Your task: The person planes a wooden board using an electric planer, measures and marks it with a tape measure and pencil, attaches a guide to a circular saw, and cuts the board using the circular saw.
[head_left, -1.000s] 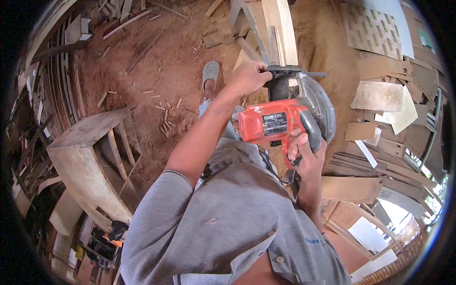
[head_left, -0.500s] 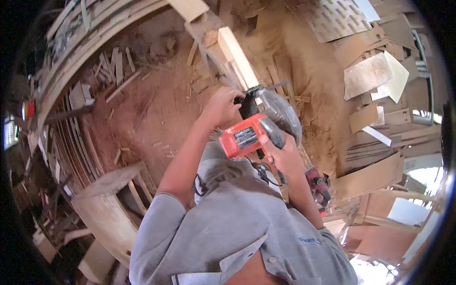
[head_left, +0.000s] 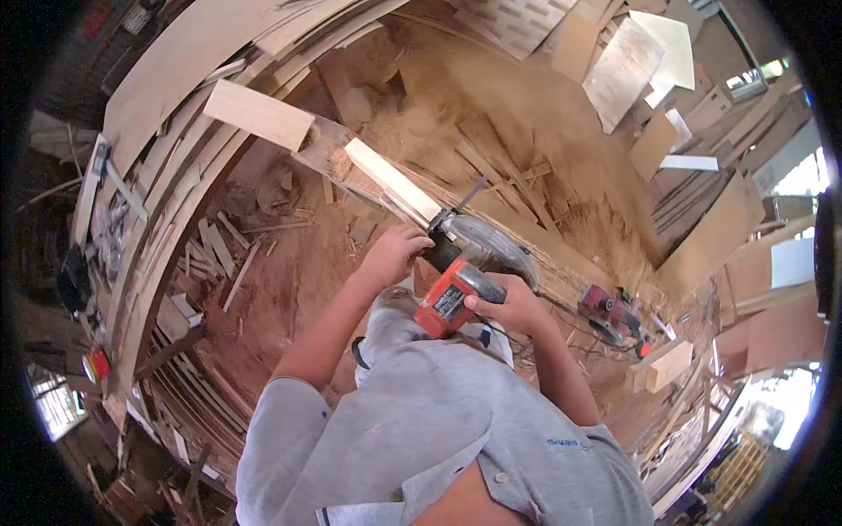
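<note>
A circular saw (head_left: 445, 298) with a red motor housing and a grey blade guard rests on a pale wood strip (head_left: 392, 181), which lies along a long narrow plank. My right hand (head_left: 516, 305) is closed round the saw's rear handle. My left hand (head_left: 397, 256) is at the near side of the strip, by the front of the saw, with its fingers curled; what they grip is hidden. The saw covers part of the strip, and its blade cannot be seen clearly.
A wide pale board (head_left: 259, 114) lies at the plank's far end. A second red power tool (head_left: 612, 316) sits to the right near a wood block (head_left: 669, 366). Sawdust and offcuts cover the ground. Stacked boards (head_left: 180, 175) curve along the left, with loose sheets (head_left: 624, 74) at upper right.
My view has turned, so the plank lies more slantwise and the second power tool shows more fully. Both hands stay at the saw, which still sits over the strip.
</note>
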`<state>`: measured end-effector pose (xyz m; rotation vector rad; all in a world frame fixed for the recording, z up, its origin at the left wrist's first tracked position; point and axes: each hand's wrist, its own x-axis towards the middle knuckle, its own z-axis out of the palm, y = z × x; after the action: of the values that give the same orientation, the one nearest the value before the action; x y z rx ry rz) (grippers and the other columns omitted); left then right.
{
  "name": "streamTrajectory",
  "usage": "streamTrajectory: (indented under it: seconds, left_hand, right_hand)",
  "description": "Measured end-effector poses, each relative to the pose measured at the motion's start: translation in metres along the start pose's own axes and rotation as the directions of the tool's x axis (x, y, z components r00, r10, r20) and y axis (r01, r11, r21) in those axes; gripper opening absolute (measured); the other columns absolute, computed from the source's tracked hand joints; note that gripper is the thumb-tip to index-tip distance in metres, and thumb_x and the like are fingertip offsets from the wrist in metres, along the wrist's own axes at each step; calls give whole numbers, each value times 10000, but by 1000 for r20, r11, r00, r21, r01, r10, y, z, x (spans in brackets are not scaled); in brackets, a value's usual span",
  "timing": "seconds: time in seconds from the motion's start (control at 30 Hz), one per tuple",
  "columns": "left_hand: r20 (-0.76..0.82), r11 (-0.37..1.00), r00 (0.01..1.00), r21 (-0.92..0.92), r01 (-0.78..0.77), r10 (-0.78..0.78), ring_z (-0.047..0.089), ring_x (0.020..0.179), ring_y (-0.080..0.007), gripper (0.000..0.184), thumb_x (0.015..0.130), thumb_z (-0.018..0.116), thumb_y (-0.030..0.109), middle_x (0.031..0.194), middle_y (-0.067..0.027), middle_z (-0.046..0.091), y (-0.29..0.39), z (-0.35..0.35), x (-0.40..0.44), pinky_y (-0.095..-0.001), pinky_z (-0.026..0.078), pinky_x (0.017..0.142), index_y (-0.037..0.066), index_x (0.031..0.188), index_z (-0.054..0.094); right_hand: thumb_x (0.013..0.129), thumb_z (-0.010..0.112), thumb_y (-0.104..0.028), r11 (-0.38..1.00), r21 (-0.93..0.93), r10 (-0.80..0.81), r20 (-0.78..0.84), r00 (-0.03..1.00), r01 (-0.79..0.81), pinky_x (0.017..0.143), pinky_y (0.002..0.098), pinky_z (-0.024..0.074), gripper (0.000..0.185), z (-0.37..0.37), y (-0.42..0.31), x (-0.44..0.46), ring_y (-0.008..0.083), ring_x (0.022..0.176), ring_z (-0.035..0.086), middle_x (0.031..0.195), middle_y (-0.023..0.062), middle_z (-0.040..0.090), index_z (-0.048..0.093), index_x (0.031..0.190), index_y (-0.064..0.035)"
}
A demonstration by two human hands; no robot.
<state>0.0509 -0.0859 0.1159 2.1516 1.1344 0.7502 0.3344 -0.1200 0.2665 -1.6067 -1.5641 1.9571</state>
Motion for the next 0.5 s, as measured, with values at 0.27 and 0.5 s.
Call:
streamTrajectory:
  seconds: [0.27, 0.5]
  left_hand:
    - [169, 994, 979, -3, -113, 112, 666, 1108, -357, 255, 815, 763, 31, 1112, -96, 723, -22, -13, 17, -451, 541, 960, 114, 1055, 748]
    - [-153, 945, 954, -246, 214, -256, 670, 1112, -346, 290, 891, 734, 9, 1163, -131, 712, -5, 15, -30, -429, 551, 964, 131, 1153, 755]
  right_hand:
    - [887, 848, -413, 999, 38, 18, 7, 1000, -18, 811, 323, 522, 490, -1, -2, 1, 128, 862, 611, 916, 16, 703, 717, 1099, 9]
    - [880, 851, -443, 999, -27, 17, -18, 1000, -18, 863, 326, 534, 571, 0, 5, 5, 127, 934, 633, 1023, 37, 734, 726, 1227, -7]
